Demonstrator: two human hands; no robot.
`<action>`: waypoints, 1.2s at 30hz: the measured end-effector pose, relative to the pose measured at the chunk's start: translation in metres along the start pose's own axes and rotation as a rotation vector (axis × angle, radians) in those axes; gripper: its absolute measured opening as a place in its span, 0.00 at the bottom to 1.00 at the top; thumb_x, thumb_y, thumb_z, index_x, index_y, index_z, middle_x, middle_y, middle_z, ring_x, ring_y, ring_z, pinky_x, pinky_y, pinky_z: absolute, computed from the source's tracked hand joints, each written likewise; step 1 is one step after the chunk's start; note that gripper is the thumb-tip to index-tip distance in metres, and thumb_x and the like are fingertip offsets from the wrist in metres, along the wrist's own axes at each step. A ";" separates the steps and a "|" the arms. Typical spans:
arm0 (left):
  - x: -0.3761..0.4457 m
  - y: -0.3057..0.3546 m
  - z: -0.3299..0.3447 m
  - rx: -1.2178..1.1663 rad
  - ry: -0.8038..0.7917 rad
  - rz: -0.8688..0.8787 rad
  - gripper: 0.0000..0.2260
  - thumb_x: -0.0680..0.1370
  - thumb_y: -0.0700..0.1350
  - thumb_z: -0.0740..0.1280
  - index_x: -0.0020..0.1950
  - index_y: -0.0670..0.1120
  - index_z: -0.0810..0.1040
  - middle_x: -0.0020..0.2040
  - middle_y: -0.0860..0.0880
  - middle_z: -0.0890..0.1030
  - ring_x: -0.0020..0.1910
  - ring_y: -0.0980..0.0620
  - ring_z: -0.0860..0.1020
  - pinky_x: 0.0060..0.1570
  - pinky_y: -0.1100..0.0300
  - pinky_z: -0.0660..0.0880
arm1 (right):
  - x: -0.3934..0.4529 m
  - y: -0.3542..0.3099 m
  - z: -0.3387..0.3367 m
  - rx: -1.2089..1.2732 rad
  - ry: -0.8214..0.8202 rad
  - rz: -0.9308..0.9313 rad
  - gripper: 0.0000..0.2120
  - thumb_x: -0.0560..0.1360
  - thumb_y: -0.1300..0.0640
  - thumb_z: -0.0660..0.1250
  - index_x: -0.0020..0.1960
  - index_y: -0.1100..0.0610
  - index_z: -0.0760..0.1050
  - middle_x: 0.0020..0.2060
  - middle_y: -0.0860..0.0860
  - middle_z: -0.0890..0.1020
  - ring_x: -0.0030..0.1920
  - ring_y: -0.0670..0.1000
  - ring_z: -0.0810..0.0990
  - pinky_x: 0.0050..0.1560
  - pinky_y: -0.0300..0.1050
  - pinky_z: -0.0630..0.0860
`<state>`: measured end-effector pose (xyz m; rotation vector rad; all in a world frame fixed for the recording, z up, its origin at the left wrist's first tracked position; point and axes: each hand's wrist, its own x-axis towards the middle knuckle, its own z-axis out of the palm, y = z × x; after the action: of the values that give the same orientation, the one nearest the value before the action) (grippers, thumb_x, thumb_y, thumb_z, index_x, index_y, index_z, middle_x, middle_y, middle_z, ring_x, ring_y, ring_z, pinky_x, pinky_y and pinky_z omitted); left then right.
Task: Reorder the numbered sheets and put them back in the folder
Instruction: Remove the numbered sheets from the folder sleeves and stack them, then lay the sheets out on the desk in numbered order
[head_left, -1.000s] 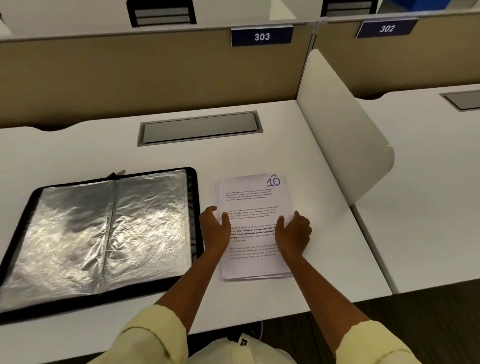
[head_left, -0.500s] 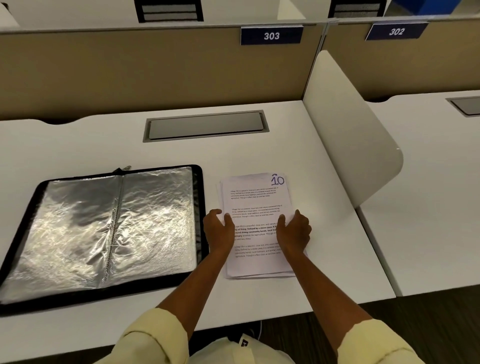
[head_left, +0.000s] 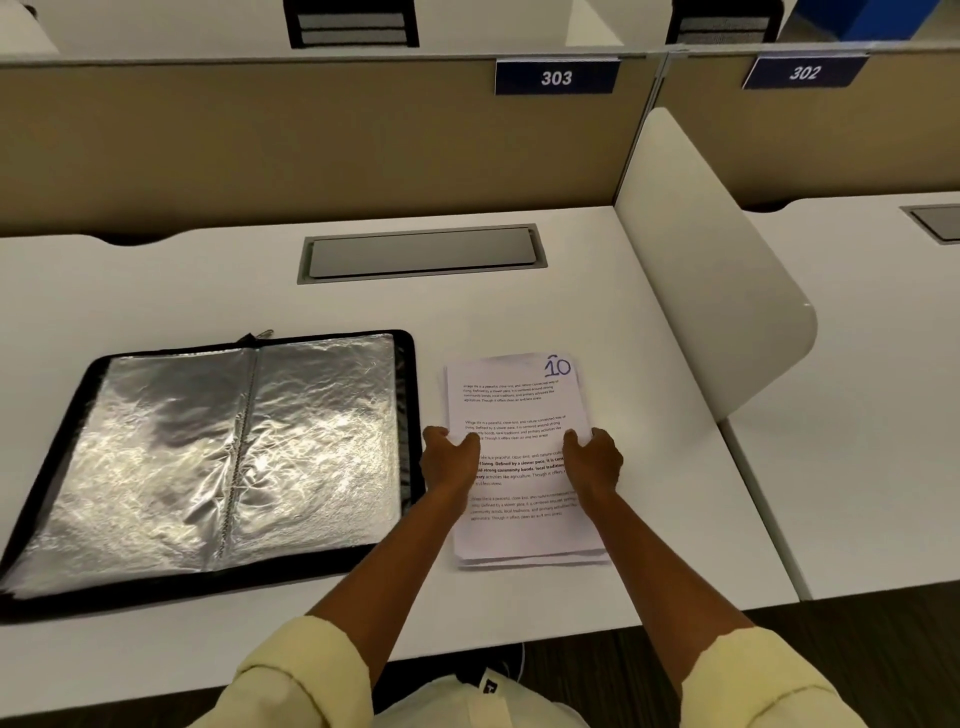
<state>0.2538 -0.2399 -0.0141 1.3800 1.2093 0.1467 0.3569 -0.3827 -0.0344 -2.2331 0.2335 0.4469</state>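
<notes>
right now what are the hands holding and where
Both hold the sheets lying on the desk: left hand on the left edge, right hand on the right edge, about mid-length.

Pale yellow sleeves (head_left: 291, 670) are pushed up above bare forearms, over a light cream garment (head_left: 467, 701).

I see both hands, the left hand (head_left: 449, 460) and the right hand (head_left: 592, 462), have closed in slightly against the edges of the sheets (head_left: 519, 415), squaring them.
</notes>
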 end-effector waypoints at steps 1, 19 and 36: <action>0.002 0.001 -0.002 -0.026 -0.014 -0.025 0.21 0.79 0.46 0.67 0.69 0.43 0.64 0.60 0.43 0.75 0.52 0.49 0.75 0.45 0.57 0.73 | -0.002 0.000 0.000 0.020 -0.014 0.005 0.23 0.81 0.53 0.64 0.70 0.65 0.70 0.63 0.61 0.79 0.62 0.61 0.78 0.63 0.54 0.76; 0.020 0.018 -0.020 -0.246 -0.106 0.080 0.26 0.73 0.42 0.76 0.66 0.44 0.68 0.58 0.47 0.79 0.51 0.50 0.79 0.41 0.60 0.76 | 0.001 -0.026 -0.032 0.295 -0.237 -0.210 0.10 0.79 0.64 0.65 0.59 0.56 0.73 0.52 0.55 0.82 0.47 0.55 0.82 0.44 0.42 0.80; -0.007 0.102 -0.023 -0.333 0.191 0.671 0.05 0.78 0.47 0.67 0.47 0.45 0.76 0.43 0.48 0.82 0.41 0.50 0.82 0.41 0.55 0.82 | -0.011 -0.090 -0.046 0.549 -0.019 -0.434 0.05 0.80 0.61 0.66 0.53 0.56 0.70 0.45 0.49 0.79 0.43 0.48 0.81 0.36 0.34 0.78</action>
<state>0.2901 -0.2014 0.0767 1.4432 0.7808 0.9251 0.3859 -0.3602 0.0602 -1.6733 -0.1304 0.1410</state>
